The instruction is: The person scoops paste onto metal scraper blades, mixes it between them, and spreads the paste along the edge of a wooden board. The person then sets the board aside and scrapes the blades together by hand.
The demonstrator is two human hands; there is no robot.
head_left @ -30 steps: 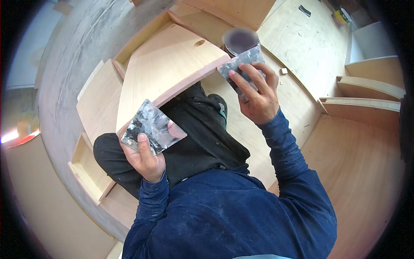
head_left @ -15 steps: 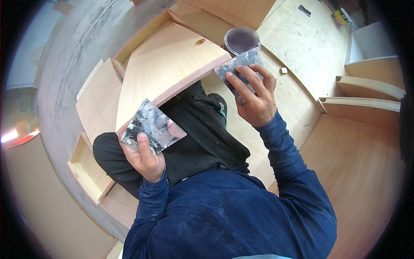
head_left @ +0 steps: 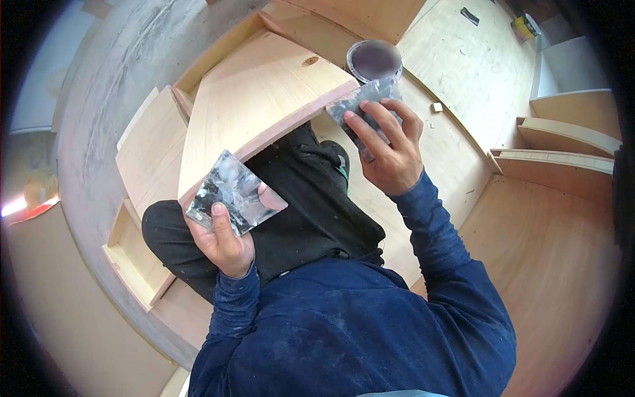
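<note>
gripping smeared plate [head_left: 376, 92] in right fingers [head_left: 368, 135] | sliding slightly along panel edge [head_left: 294, 124] beside fingertips | holding pink-daubed plate [head_left: 245, 192] in left fingers [head_left: 223, 222], unmoved | apparently working along that edge

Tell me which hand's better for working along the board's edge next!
Probably the right hand: its flat scraper is beside the board's edge, while the left hand holds a plate with pink paste.

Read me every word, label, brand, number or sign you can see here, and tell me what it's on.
None can be read.
Yellow-marked object at the upper right: too small and blurred to tell whether it bears any text.
Flat plates in both hands: smears only, no lettering visible.
</note>
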